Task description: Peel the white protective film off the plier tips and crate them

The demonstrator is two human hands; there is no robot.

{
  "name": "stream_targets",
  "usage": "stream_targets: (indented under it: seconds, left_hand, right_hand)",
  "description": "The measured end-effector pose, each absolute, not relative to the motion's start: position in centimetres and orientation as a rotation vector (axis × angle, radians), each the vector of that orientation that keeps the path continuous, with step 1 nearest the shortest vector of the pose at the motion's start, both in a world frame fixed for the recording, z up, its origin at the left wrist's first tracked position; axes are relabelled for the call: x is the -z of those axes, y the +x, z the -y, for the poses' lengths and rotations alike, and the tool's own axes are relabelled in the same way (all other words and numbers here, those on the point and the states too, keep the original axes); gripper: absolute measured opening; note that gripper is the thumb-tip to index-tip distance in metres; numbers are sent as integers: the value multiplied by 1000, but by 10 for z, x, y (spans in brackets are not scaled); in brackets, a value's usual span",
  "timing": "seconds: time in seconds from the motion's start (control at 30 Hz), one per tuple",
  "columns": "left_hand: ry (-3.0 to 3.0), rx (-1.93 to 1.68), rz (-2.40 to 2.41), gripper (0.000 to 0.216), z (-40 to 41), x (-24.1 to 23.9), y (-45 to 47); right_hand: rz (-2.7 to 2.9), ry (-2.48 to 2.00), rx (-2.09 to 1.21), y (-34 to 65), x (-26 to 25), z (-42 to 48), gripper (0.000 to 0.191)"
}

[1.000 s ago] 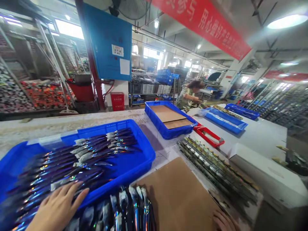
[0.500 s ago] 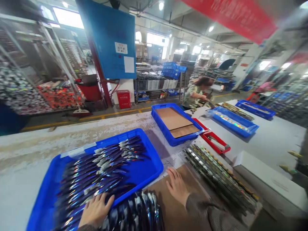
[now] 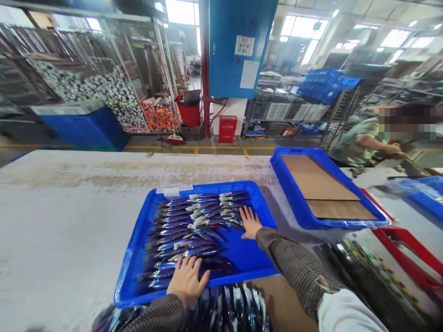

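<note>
Blue tray [image 3: 224,186] near me, shiny packets [image 3: 194,221] inside | my left hand [image 3: 187,281] flat, open, on near rows | my right hand [image 3: 249,222] open, touching far-right rows | better I press lightly, keep rows together

On the grey bench [image 3: 69,221]: three shallow blue plastic trays [image 3: 131,276], one red plastic tray [image 3: 408,240], two brown cardboard sheets [image 3: 311,175].

The hall is brightly lit by daylight from tall rear windows [image 3: 301,27], which are blown out white. Glints are thrown off the glossy purple packets [image 3: 180,216]. Edges are bent by wide-angle distortion, and the right side is smeared by blur.
</note>
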State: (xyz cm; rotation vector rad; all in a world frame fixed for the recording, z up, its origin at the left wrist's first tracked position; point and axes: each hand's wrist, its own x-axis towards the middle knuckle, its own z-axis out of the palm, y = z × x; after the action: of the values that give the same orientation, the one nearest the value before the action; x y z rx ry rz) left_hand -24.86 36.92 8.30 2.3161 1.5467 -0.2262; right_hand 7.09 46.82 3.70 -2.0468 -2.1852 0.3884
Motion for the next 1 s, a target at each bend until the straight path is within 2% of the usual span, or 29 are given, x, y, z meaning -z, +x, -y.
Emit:
stream_targets:
  seconds: [0.23, 0.6, 1.0]
  left_hand:
    - [2283, 119, -1524, 51, -367, -80, -249]
    - [2384, 53, -1514, 45, -364, -81, -248]
    - [2457, 12, -1515, 42, -361, -76, -248]
  right_hand:
    - [2138, -2057, -470, 81, -17, -491, 44]
    - [1950, -2228, -664, 34, -15, -473, 46]
    - [1861, -2421, -777, 25, -44, -463, 46]
